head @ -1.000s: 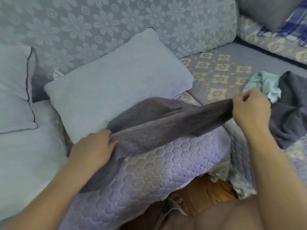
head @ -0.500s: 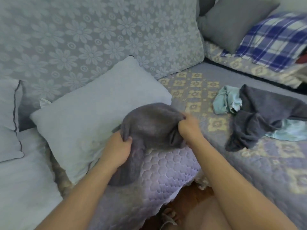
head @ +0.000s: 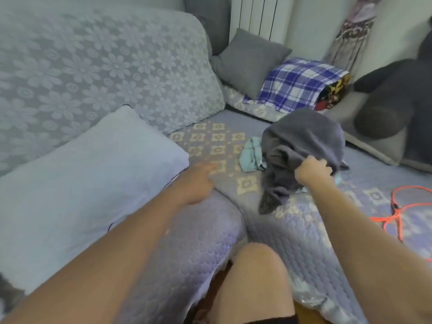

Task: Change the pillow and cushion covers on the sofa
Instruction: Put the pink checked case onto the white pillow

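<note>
A bare pale pillow (head: pixel 88 183) lies on the sofa seat at the left, leaning toward the floral back cushion (head: pixel 105 73). My right hand (head: pixel 312 169) grips a bunched dark grey cover (head: pixel 304 141) over the pile at the middle right of the seat. A light teal cloth (head: pixel 252 153) lies just left of that pile. My left hand (head: pixel 196 183) hovers blurred above the seat beside the pillow's right corner, fingers stretched out, holding nothing.
A grey cushion (head: pixel 252 61) and a blue plaid cloth (head: pixel 301 83) sit in the far corner. A dark plush toy (head: pixel 392 99) is at the right. An orange cord (head: pixel 402 206) lies on the seat at right. My knee (head: pixel 254 277) is below.
My left hand has let go of the grey cover. My right hand has carried the bunched cover rightward onto the pile of cloths. The view has swung to the right.
</note>
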`<control>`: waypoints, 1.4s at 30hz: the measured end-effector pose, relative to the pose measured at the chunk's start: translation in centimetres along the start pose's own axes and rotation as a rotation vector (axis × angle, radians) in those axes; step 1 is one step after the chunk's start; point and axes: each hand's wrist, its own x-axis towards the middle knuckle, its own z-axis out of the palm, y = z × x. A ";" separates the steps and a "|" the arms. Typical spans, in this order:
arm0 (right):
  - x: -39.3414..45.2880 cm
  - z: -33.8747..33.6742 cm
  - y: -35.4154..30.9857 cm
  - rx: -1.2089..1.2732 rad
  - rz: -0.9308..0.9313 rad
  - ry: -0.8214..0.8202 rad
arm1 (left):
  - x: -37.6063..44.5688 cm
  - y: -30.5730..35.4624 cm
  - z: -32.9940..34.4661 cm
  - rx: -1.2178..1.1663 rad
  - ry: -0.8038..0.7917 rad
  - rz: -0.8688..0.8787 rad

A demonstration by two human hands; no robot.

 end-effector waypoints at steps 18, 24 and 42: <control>-46.6 16.6 -38.1 0.350 -1.276 -0.799 | -50.2 -38.1 -13.2 0.389 0.705 -1.150; -53.0 21.6 -47.7 0.569 -0.936 -1.100 | -49.3 -42.9 -8.7 0.387 0.687 -1.159; -39.8 0.6 -47.2 1.543 -0.872 -0.458 | -39.9 -27.0 -16.6 0.505 1.443 -0.326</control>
